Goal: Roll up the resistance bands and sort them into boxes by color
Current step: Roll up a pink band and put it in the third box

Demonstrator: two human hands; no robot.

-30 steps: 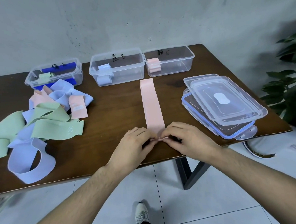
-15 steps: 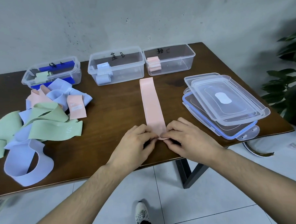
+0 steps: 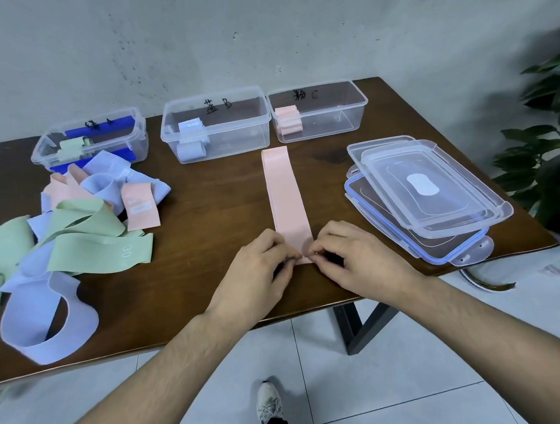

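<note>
Head view: the left hand (image 3: pixel 259 271) and the right hand (image 3: pixel 355 256) are pinching the near end of a pink band (image 3: pixel 286 195), fingers curled onto its corners, while the band is lying flat and straight on the worktop (image 3: pixel 207 215), its far end reaching almost to the pink box (image 3: pixel 318 111). The first turn is only starting, so the likely faults are these: an uneven pinch may be setting the roll askew, so that it cones to one side; the smooth elastic may be springing open if either hand lets go; and the hands are working close to the worktop's near edge, where a loosened end could be slipping off. The dark wooden worktop is also carrying a green box (image 3: pixel 90 140), a blue box (image 3: pixel 215 124), a loose pile of bands (image 3: pixel 78 229) on the left and stacked lids (image 3: pixel 427 194) on the right. A grey wall is standing behind, a pale tiled floor (image 3: pixel 411 383) is lying below, and a potted plant (image 3: pixel 548 152) is standing at the right.
</note>
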